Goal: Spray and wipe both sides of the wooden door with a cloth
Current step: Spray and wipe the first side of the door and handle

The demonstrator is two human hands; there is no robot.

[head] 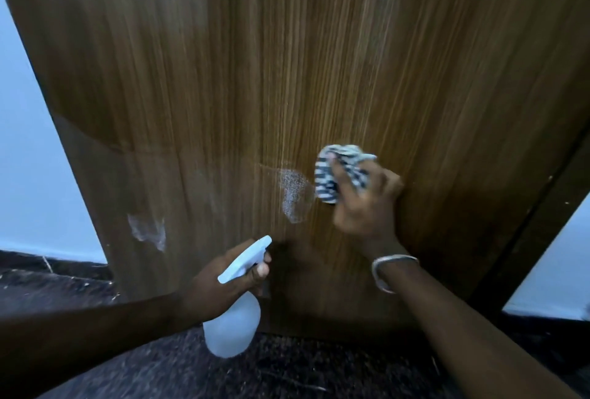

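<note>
white spray bottle (231,328) in left hand (220,283), contents unclear

A pale bluish-white wall (35,156) shows to the left of the door frame (542,207), and another strip of it to the right. Below the frame lies a dark speckled stone floor (319,370). A dark skirting band (48,259) edges the left wall. The light is dim.

Likely a home: wooden door (287,79), dark stone floor (303,373).
</note>
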